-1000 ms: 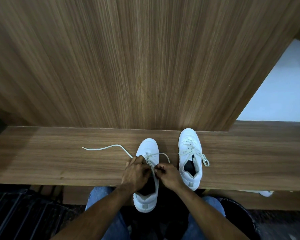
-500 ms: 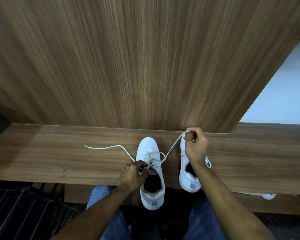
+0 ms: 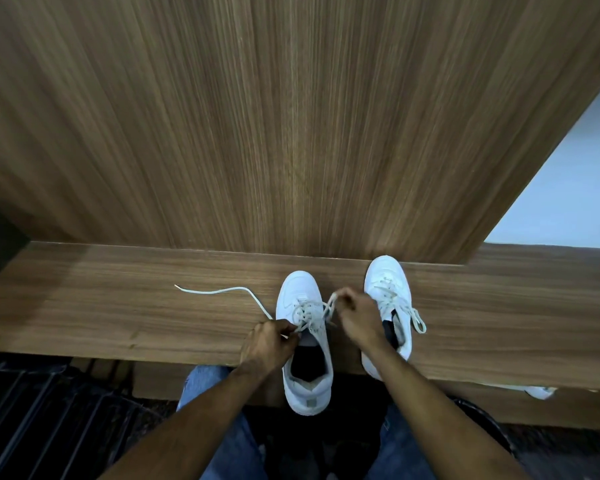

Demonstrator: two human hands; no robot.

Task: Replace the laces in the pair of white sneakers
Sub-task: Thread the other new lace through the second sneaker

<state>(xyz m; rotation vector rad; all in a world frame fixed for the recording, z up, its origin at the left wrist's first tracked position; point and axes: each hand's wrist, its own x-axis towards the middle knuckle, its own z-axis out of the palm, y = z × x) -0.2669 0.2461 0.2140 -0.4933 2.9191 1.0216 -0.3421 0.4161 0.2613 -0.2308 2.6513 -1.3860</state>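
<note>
— Where are the sneakers?

— Both on the wooden bench, toes toward twelve o'clock. The left sneaker sits dead ahead of me, its heel hanging over the bench's near edge. The right sneaker stands just beside it at three o'clock, laced, a loop of its lace drooping off its right side.

— And your hands?

— My left hand pinches the lace at the left sneaker's eyelets, at its nine o'clock side; the loose end trails away across the bench toward ten o'clock. My right hand is between the two sneakers, fingers curled, pinching the other end of that lace, which runs down to the eyelets.
</note>
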